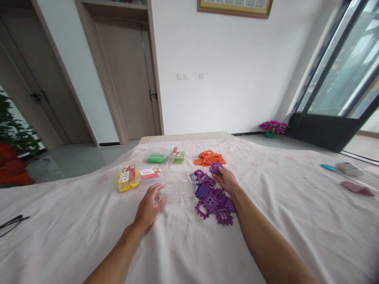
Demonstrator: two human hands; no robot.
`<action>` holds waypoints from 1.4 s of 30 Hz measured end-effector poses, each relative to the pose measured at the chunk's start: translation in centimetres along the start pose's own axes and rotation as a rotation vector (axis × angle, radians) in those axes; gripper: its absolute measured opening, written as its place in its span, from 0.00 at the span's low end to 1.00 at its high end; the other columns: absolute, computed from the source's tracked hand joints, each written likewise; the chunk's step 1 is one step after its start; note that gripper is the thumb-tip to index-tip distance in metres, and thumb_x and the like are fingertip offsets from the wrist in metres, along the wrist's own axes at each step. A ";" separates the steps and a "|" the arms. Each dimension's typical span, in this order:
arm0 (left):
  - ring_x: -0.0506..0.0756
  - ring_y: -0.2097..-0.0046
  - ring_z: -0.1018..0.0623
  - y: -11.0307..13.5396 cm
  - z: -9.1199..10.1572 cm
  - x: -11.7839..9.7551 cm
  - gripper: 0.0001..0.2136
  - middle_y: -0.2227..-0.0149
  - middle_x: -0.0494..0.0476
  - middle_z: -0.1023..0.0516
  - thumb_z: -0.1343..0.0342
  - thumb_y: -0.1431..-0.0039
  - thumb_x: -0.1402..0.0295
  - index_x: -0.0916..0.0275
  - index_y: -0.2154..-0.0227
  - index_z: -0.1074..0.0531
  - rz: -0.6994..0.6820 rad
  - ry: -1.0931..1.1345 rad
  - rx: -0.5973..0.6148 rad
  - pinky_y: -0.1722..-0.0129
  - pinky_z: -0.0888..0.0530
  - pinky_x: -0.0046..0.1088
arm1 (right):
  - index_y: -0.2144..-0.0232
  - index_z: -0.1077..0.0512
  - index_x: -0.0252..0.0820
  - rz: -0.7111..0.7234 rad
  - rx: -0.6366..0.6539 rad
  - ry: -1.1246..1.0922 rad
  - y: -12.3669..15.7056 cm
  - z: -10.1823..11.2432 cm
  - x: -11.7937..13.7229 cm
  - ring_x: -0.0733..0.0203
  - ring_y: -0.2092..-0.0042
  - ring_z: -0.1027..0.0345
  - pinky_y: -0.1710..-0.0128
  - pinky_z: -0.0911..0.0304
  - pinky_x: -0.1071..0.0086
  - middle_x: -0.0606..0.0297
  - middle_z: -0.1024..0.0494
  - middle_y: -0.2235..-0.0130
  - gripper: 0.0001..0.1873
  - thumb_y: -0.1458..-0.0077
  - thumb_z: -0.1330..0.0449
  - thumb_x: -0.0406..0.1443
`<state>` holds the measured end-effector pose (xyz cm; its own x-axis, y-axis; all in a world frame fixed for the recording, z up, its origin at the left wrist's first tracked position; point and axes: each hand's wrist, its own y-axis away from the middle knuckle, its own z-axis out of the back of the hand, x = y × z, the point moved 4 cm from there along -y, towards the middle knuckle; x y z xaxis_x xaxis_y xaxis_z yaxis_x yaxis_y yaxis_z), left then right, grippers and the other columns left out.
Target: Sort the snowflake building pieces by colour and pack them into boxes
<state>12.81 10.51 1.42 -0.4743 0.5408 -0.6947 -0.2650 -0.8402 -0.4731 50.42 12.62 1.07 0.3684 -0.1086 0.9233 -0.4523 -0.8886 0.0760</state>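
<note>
A purple interlocking plastic piece (216, 168) is pinched in my right hand (226, 180), raised just over the far end of a purple pile. That pile of purple interlocking pieces (217, 199) lies loosely spread on the cloth, some square with window-like openings. Left of it rests a clear plastic box (179, 183), see-through, with no pieces visible inside. At the box's left end is my left hand (151, 205), thumb and fingers apart and curved, fingertips at the edge; whether they press on it is hard to see.
Beyond stand boxes of yellow pieces (128, 179), green pieces (156, 157) and light-green pieces (177, 156), beside a labelled clear lid or box (151, 173). Orange pieces (209, 158) lie behind the purple ones. A black cable (13, 223) is far left; a pink item (357, 188) lies right.
</note>
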 end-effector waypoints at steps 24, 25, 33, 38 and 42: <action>0.54 0.50 0.25 0.1 0.1 -2.1 0.18 0.44 0.56 0.29 0.56 0.34 0.58 0.54 0.44 0.34 -0.009 -0.118 0.083 0.47 0.29 0.35 | 0.55 0.23 0.36 0.395 0.644 1.225 8.1 -16.0 0.0 0.59 0.62 0.27 0.61 0.35 0.70 0.58 0.19 0.61 0.16 0.45 0.45 0.33; 0.54 0.50 0.25 0.1 0.1 -2.1 0.18 0.44 0.56 0.29 0.56 0.34 0.58 0.54 0.44 0.35 -0.009 -0.120 0.087 0.48 0.29 0.35 | 0.55 0.23 0.36 0.421 0.631 1.299 8.1 -16.1 0.1 0.58 0.59 0.26 0.59 0.35 0.70 0.57 0.19 0.60 0.17 0.44 0.46 0.32; 0.54 0.49 0.24 0.0 0.0 -2.1 0.18 0.45 0.56 0.28 0.54 0.34 0.58 0.55 0.45 0.34 -0.019 -0.122 0.076 0.48 0.29 0.33 | 0.56 0.22 0.39 0.461 0.896 1.490 9.3 -17.5 -1.5 0.55 0.55 0.26 0.56 0.37 0.69 0.56 0.19 0.56 0.19 0.48 0.46 0.30; 0.54 0.53 0.23 0.0 0.0 -2.0 0.17 0.47 0.56 0.27 0.54 0.34 0.58 0.55 0.47 0.32 0.007 -0.150 0.074 0.51 0.28 0.34 | 0.57 0.23 0.39 0.539 0.672 1.241 8.2 -15.9 2.0 0.59 0.59 0.27 0.59 0.38 0.71 0.59 0.19 0.59 0.17 0.47 0.45 0.31; 0.54 0.54 0.23 0.1 0.1 -1.9 0.16 0.47 0.57 0.27 0.55 0.34 0.57 0.56 0.48 0.32 0.021 -0.209 0.054 0.52 0.28 0.35 | 0.63 0.22 0.38 0.456 0.510 1.177 6.8 -12.0 5.8 0.63 0.68 0.29 0.68 0.41 0.73 0.63 0.20 0.68 0.13 0.50 0.43 0.33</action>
<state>13.56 9.44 2.73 -0.6421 0.5081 -0.5741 -0.2957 -0.8550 -0.4260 39.70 11.35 11.46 -0.7529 -0.2214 0.6198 0.0964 -0.9686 -0.2290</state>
